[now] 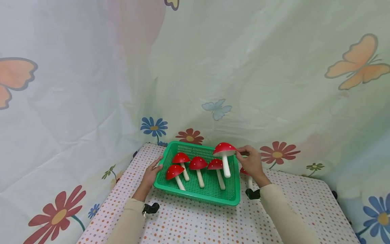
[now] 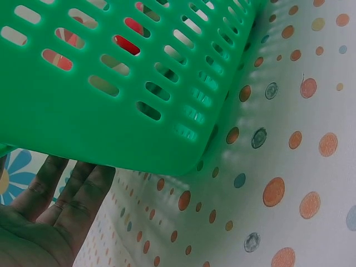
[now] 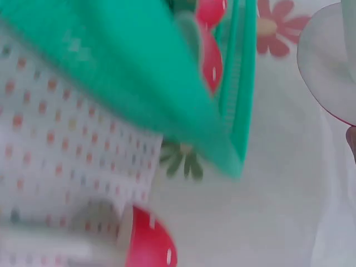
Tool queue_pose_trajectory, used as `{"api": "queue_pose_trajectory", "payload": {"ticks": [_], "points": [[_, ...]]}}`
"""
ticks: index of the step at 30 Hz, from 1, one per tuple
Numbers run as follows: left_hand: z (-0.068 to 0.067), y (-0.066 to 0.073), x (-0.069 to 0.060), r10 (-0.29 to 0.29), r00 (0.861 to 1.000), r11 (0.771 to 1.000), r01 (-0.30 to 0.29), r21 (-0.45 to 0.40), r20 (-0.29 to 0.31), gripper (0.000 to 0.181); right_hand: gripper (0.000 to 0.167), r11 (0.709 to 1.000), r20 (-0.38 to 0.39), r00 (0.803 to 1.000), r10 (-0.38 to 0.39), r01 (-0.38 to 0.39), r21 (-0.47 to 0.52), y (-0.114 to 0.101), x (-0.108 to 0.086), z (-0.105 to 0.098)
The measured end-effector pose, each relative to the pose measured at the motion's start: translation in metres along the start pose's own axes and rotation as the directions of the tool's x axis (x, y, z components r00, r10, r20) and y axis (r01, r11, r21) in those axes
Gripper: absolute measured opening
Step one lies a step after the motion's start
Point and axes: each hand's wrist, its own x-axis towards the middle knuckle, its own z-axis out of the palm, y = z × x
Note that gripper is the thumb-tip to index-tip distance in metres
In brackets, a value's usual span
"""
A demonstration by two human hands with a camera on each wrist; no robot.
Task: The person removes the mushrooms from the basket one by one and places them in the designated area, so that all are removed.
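Toy mushroom with a domed red cap, white dots and a smooth white stem (image 1: 225,158): upright, stem down, raised over the right end of a green perforated plastic basket (image 1: 199,197). Right hand (image 1: 251,163): grip pinching the cap's right rim between thumb and fingertips; forearm angled up and leftward from lower right, hand bent inward at the wrist. In the right wrist view a fingertip meets the cap edge.

Left hand (image 1: 150,174): at the basket's left end, palm toward it, forearm angled up and to the right. Grip released, fingers extended along the basket; the left wrist view shows them against its lower edge.

Basket contents: four similar red-and-white mushrooms (image 1: 198,163), caps toward the far side, stems toward the near side. One more, a partly hidden red-capped mushroom (image 3: 149,242), lies on the desk (image 1: 189,222) just right of the basket. Desk cover white with coloured dots. Both arms in beige sleeves (image 1: 281,210), a black device (image 1: 151,208) at each wrist. Behind: pale backdrop (image 1: 274,112) printed with flowers and butterflies.
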Motion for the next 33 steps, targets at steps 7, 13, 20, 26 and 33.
{"api": "queue_pose_trajectory", "payload": {"ticks": [7, 13, 20, 26, 33], "points": [[-0.001, 0.001, -0.002, 0.011, 1.0, 1.0, -0.011, 0.0, 0.003, 0.046, 0.007, 0.984, -0.126, 0.988, 0.093, -0.11, -0.139, 0.035, -0.011, -0.049], [-0.001, -0.001, -0.001, 0.014, 1.0, 1.0, -0.014, 0.011, 0.001, 0.046, 0.012, 0.963, -0.235, 0.957, 0.172, -0.214, -0.164, 0.072, -0.032, -0.08], [-0.001, -0.002, 0.0, 0.001, 1.0, 1.0, -0.001, 0.002, -0.004, 0.046, 0.02, 0.85, -0.292, 0.87, 0.397, -0.469, -0.24, 0.105, -0.057, -0.101], [-0.001, -0.002, -0.001, 0.003, 1.0, 1.0, -0.003, 0.004, -0.013, 0.047, 0.025, 0.785, -0.285, 0.82, 0.496, -0.564, -0.256, 0.135, -0.075, -0.103], [-0.001, -0.001, -0.001, 0.009, 1.0, 1.0, -0.009, -0.002, -0.003, 0.046, 0.025, 0.721, -0.288, 0.763, 0.579, -0.644, -0.255, 0.16, -0.092, -0.097]]}}
